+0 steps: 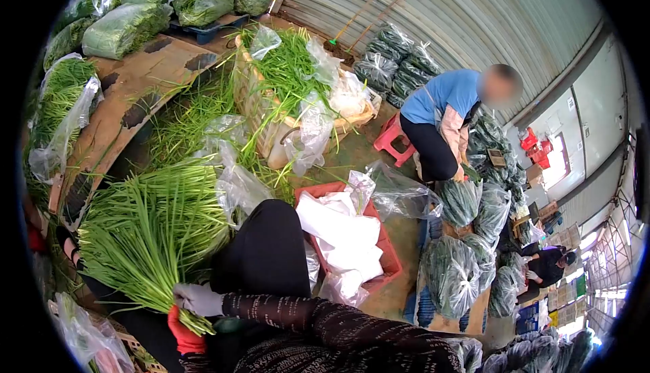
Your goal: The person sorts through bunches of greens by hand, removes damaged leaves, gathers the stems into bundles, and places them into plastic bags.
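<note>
A large bunch of garlic chives fans out up and left across my lap, its leaves long and green. My right hand, in a grey glove, is closed around the gathered narrow end. Just below it, my left hand, in a red glove, is closed on the same end from the underside; part of its fingers is hidden by the stalks. Beside my knee stands a red crate with white plastic bags in it. Clear plastic film lies against the chives.
A basket heaped with loose greens stands ahead. Bagged greens lie upper left by a cardboard sheet. A co-worker in blue bends over bagged vegetables near a red stool. Another person is farther right.
</note>
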Demonstrator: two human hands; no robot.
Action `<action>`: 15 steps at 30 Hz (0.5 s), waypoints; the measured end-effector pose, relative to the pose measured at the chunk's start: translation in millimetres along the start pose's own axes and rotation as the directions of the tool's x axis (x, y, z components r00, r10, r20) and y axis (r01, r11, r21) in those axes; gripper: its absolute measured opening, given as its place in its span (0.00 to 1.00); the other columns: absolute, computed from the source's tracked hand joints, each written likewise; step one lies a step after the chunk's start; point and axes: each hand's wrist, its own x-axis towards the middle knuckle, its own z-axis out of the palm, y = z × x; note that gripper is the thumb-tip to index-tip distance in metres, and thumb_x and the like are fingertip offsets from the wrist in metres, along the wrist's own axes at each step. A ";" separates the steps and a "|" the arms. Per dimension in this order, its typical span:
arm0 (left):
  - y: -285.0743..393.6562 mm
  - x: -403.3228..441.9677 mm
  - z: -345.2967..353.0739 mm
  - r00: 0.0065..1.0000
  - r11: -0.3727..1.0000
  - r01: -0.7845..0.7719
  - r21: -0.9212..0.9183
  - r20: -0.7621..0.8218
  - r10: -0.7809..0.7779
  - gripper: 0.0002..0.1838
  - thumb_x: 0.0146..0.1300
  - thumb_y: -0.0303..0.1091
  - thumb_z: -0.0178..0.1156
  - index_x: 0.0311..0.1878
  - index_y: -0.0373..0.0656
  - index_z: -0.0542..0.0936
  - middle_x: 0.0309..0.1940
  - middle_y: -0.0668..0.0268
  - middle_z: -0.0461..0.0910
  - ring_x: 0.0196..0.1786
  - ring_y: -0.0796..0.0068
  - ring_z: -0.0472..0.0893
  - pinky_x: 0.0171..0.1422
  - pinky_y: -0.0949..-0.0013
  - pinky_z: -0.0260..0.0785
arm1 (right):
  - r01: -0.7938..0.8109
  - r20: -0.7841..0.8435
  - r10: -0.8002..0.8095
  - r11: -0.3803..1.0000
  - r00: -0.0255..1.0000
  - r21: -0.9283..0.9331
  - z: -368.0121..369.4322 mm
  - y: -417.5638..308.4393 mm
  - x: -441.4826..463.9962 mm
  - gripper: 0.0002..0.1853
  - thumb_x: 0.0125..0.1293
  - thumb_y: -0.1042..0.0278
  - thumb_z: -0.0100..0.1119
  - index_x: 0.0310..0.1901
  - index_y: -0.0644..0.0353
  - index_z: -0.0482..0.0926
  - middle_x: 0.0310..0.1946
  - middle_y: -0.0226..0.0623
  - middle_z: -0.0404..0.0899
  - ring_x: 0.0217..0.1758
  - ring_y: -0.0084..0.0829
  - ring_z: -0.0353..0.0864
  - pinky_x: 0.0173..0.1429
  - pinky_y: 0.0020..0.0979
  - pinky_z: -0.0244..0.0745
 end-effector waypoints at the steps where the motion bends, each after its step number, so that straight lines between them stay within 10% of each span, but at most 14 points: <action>1: 3.9 0.8 6.4 0.973 0.999 0.021 -0.034 0.231 -0.012 0.33 0.59 0.52 0.48 0.61 0.38 0.62 0.57 0.54 0.67 0.60 0.58 0.67 0.66 0.58 0.55 | 0.047 0.050 -0.046 0.999 0.998 -0.009 2.8 2.1 -1.2 0.03 0.59 0.72 0.46 0.31 0.59 0.64 0.22 0.38 0.65 0.26 0.37 0.67 0.33 0.36 0.62; 8: -3.6 24.7 -46.2 0.897 0.998 0.058 -0.005 0.438 -0.050 0.29 0.65 0.51 0.41 0.61 0.38 0.62 0.59 0.53 0.65 0.61 0.61 0.66 0.64 0.59 0.58 | 0.132 0.209 -0.083 0.964 0.974 -0.232 2.7 -9.8 -17.3 0.02 0.56 0.74 0.50 0.30 0.58 0.67 0.22 0.38 0.71 0.29 0.39 0.73 0.32 0.36 0.64; 12: 10.4 -17.7 45.9 0.975 0.957 0.147 0.249 -0.200 -0.097 0.23 0.60 0.47 0.49 0.46 0.36 0.75 0.39 0.56 0.79 0.42 0.62 0.78 0.51 0.61 0.70 | -0.270 0.461 0.173 0.951 0.871 0.153 -1.8 -18.4 -35.2 0.04 0.62 0.68 0.49 0.34 0.57 0.67 0.23 0.29 0.69 0.26 0.24 0.69 0.30 0.28 0.65; 13: 8.5 -20.8 53.6 0.969 0.941 0.149 0.303 -0.236 -0.078 0.23 0.59 0.47 0.50 0.45 0.36 0.75 0.37 0.57 0.80 0.40 0.63 0.79 0.48 0.62 0.71 | -0.315 0.454 0.220 0.938 0.863 0.145 -4.3 -27.1 -42.0 0.04 0.63 0.68 0.49 0.33 0.57 0.67 0.23 0.27 0.68 0.25 0.20 0.67 0.30 0.25 0.64; 14: 4.2 -15.3 42.4 0.966 0.954 0.155 0.256 -0.241 -0.092 0.22 0.59 0.46 0.50 0.45 0.36 0.76 0.37 0.57 0.80 0.40 0.64 0.79 0.48 0.63 0.71 | -0.008 0.380 -0.017 0.998 0.925 0.064 -4.7 -19.6 -45.8 0.05 0.63 0.67 0.50 0.33 0.57 0.67 0.24 0.27 0.69 0.25 0.18 0.66 0.29 0.22 0.63; 15: -0.5 -17.1 31.4 0.980 0.932 0.098 0.348 -0.197 -0.030 0.21 0.61 0.44 0.48 0.48 0.36 0.74 0.42 0.53 0.77 0.44 0.61 0.77 0.52 0.61 0.69 | -0.216 0.492 0.080 0.950 0.867 0.226 -2.5 -13.3 -50.0 0.09 0.65 0.65 0.49 0.40 0.60 0.68 0.28 0.28 0.70 0.30 0.23 0.70 0.36 0.26 0.67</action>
